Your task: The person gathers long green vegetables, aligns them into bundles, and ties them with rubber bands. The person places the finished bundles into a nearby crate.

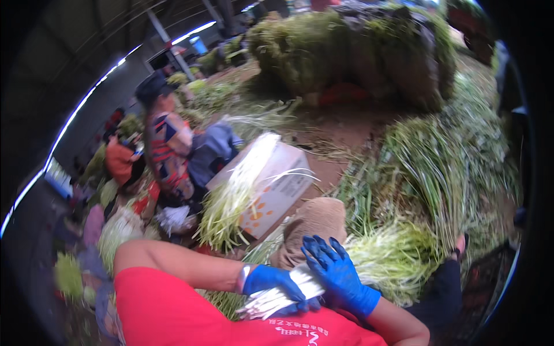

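My left hand [277, 285], in a blue glove, is closed around a bundle of thin white stalks [264, 302] in front of my red shirt. The stalks' cut-looking ends point to the lower left. My right hand [337, 272], also blue-gloved, lies across the bundle's upper side with its fingers stretched out; its palm is hidden. Beyond it, yellow-green leaves [394, 259] fan out to the right, apparently from the same bundle. My knee in brown cloth [314, 225] is just ahead of the hands.
A cardboard box [281, 194] ahead carries another bunch of white-stemmed greens [246, 181]. Long green leaves [428, 168] are heaped at right. A large leafy pile [355, 56] stands behind. A co-worker in a patterned top [171, 147] sits at left, with another person in orange [119, 160] farther off.
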Tool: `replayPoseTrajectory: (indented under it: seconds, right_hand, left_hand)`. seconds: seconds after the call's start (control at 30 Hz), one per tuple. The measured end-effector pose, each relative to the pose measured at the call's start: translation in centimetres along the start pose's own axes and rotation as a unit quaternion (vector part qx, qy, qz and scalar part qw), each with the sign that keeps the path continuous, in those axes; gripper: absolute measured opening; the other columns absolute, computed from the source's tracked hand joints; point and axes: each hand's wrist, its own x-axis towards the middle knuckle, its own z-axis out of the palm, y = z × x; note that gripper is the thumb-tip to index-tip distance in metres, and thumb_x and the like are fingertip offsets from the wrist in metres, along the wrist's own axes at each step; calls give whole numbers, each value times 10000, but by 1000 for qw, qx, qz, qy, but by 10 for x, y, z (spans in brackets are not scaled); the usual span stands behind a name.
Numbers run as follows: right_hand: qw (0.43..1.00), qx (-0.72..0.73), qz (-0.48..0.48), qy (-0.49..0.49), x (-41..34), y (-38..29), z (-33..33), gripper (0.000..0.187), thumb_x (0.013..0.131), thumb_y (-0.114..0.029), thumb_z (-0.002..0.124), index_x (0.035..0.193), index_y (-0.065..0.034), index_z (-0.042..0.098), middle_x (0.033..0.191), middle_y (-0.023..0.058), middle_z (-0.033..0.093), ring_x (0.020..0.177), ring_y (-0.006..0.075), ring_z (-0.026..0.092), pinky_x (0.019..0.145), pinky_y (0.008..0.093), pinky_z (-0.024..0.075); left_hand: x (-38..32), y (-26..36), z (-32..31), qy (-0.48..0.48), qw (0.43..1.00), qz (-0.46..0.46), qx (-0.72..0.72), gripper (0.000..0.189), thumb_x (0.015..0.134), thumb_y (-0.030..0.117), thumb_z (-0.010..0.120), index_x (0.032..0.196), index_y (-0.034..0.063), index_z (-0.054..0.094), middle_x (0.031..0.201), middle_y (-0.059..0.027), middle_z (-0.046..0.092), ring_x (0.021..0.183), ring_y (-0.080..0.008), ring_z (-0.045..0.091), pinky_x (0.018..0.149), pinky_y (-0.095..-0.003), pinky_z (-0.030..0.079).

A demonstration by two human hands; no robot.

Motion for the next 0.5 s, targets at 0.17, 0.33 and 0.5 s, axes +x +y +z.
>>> replayPoseTrajectory:
  seconds: [0.17, 0.33, 0.5]
  right_hand:
    - [987, 158, -27, -12, 27, -20, 18, 628, 630, -200, 593, 1227, -114, 418, 832, 94, 583, 709, 261, 560, 638, 346, 434]
    - [988, 129, -31, -74, 31, -28, 34, 599, 602, -225, 623, 1182, -160, 487, 696, 70, 550, 613, 252, 528, 594, 336, 403]
    - [981, 190, -22, -42, 35, -30, 41, 606, 590, -200, 628, 1178, -156, 489, 693, 67, 563, 623, 257, 547, 574, 338, 422]
  left_hand:
    - [-8, -39, -9, -103, 977, 46, -180, 425, 787, 41, 491, 1183, -46, 363, 860, -120, 610, 671, -154, 611, 562, -244, 522]
    - [-16, -55, -18, -81, 969, 63, -224, 347, 798, 39, 467, 1141, -8, 429, 824, -105, 607, 611, -138, 596, 530, -242, 501]
    - [-15, -60, -25, -138, 960, 75, -230, 425, 796, 33, 468, 1198, -37, 352, 825, -118, 606, 634, -151, 606, 559, -241, 522]
